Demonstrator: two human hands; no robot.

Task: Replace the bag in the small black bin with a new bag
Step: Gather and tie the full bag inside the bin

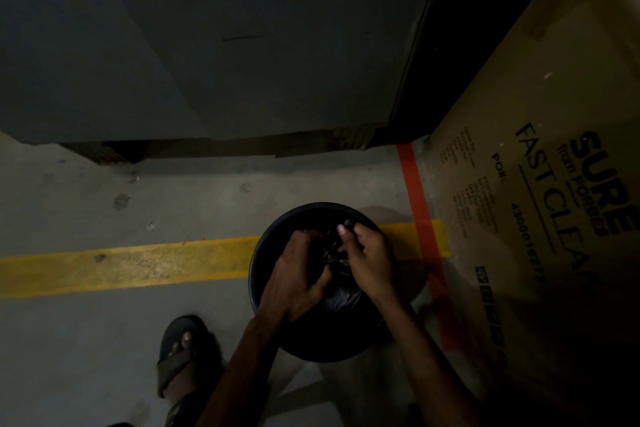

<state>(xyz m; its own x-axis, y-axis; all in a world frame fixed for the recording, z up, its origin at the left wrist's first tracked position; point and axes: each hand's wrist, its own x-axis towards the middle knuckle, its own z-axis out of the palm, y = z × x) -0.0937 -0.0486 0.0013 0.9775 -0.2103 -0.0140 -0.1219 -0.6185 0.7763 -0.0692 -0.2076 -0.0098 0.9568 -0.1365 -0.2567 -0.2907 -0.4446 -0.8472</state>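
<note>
Could easily go wrong from here: thin crinkly black plastic bag [341,291] bunched up tight, so likely to rip or spill if yanked hard, and might tip the small round black plastic bin [273,229] along with it. Way too dark to make out any contents, in the bag or loose underneath. Left hand [298,274] and right hand [369,260] both down in the bin mouth, fingers curled, pinching the gathered bag top. Bin parked on the grey concrete floor [104,340], straddling the yellow painted stripe [138,263], just beside the orange tape strip [420,218] and the big brown cardboard box [554,114].
</note>
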